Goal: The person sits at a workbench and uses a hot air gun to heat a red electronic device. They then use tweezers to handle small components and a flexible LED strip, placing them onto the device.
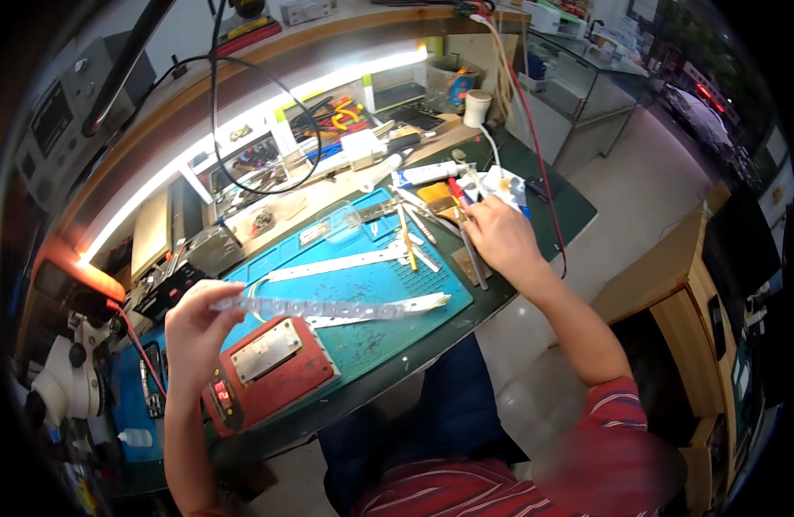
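My left hand (197, 332) is raised over the bench, pinching one end of a long clear plastic strip (315, 308) that stretches to the right above the blue work mat (371, 284). Just below it sits a red heating block (272, 366) with a metal top plate. My right hand (498, 234) reaches to the mat's far right edge, its fingers down among thin tools (466, 246) lying there; whether it grips one is unclear. Two white strips (345, 263) lie flat on the mat.
A microscope (65, 379) stands at the left. Tweezers, pliers, a tube and small parts clutter the back of the bench (362, 138). A black cable (242, 112) loops overhead and a red wire (543, 172) runs off the right edge. A glass cabinet (578, 86) stands beyond.
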Available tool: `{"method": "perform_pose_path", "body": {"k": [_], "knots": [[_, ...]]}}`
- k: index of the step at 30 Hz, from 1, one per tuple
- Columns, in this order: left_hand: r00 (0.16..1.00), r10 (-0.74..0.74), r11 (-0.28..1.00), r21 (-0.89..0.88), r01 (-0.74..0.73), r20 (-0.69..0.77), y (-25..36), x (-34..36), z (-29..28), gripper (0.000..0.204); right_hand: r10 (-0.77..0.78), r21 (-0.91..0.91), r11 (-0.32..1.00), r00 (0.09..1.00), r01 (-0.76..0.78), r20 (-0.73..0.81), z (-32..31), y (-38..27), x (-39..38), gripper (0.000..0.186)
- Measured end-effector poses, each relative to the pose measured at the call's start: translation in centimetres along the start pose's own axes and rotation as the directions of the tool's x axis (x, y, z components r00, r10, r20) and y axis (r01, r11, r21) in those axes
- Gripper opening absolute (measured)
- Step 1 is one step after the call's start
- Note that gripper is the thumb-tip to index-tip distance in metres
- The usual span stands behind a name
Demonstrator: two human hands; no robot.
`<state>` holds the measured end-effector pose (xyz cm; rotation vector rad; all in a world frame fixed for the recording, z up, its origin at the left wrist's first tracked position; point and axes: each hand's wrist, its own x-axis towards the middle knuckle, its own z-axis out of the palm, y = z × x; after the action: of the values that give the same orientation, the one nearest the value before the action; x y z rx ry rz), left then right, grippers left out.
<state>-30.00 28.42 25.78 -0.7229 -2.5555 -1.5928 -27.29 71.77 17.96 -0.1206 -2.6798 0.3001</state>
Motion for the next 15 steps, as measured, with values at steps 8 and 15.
{"method": "perform_pose_path", "body": {"k": [8,15], "knots": [[0.987,-0.143,0.961,-0.225,0.158,0.079,-1.8,1.9,0.9,0.027,-0.06,-0.358,0.927,0.987,0.111,0.151,0.2,-0.8,1.8,0.012],[0.991,-0.102,0.949,-0.291,0.122,0.082,-0.7,5.0,1.9,0.026,0.055,-0.314,0.949,0.994,-0.024,0.093,-2.2,-0.8,0.7,0.009]]}}
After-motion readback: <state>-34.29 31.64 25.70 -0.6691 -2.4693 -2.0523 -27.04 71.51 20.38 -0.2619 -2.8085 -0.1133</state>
